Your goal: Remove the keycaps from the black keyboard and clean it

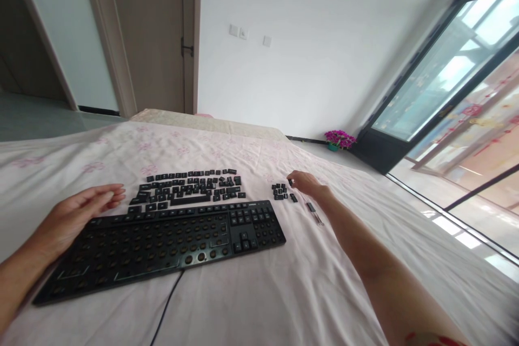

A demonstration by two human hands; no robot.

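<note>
A black keyboard lies slanted on the pale bed sheet. Most of its main section lacks keycaps; several remain along the top row and the right-hand blocks. My left hand hovers by its upper left corner, fingers loosely stretched and nothing visible in them. Beyond the keyboard, loose black keycaps are laid out in rough rows, with a long spacebar among them. My right hand pinches a dark keycap beside a smaller keycap cluster. Below that hand lies a keycap puller with wire prongs.
The keyboard cable runs toward me over the wrinkled sheet. Past the bed's far end stand a white wall and a door. Purple flowers in a green pot sit on the floor near a glass door.
</note>
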